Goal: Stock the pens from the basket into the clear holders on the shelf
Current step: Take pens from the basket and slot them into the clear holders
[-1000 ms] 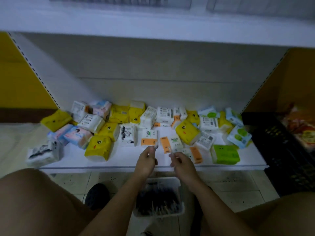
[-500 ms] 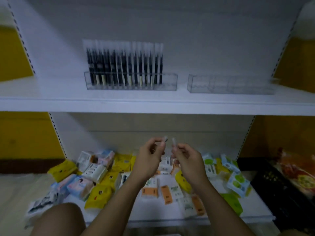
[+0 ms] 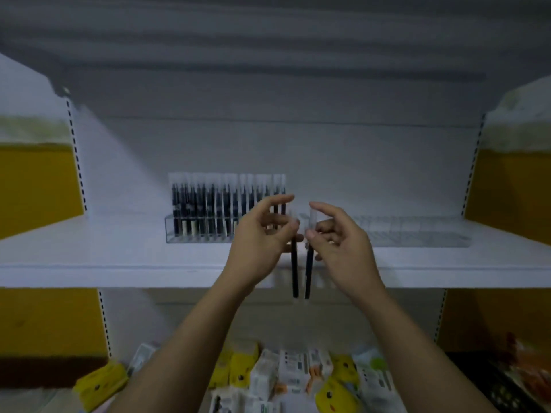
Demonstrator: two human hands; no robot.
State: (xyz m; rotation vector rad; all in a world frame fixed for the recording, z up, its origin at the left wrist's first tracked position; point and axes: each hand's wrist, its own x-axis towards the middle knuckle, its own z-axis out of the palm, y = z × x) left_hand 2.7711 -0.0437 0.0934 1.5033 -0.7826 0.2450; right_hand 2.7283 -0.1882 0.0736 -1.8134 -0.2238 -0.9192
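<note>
Raised since 0.5 s ago: both arms now reach the white shelf (image 3: 119,263). On it, left clear holder (image 3: 190,236) w/ stocked pens (image 3: 208,204), right clear holder (image 3: 417,234) beside. Left hand (image 3: 262,236) grip pinched on left pen (image 3: 295,272); right hand (image 3: 340,238) grip pinched on right pen (image 3: 308,272). Pens hang upright, side by side, at shelf's front edge.

Two black pens with frosted clear caps hang upright, caps up, side by side and just apart, in front of the white shelf (image 3: 119,257). I pinch the left pen (image 3: 295,269) in my left hand (image 3: 260,236) and the right pen (image 3: 309,269) in my right hand (image 3: 343,238). Behind them, a row of matching pens (image 3: 226,204) stands in the left clear holder (image 3: 179,237). The right clear holder (image 3: 417,234) sits beside it.
</note>
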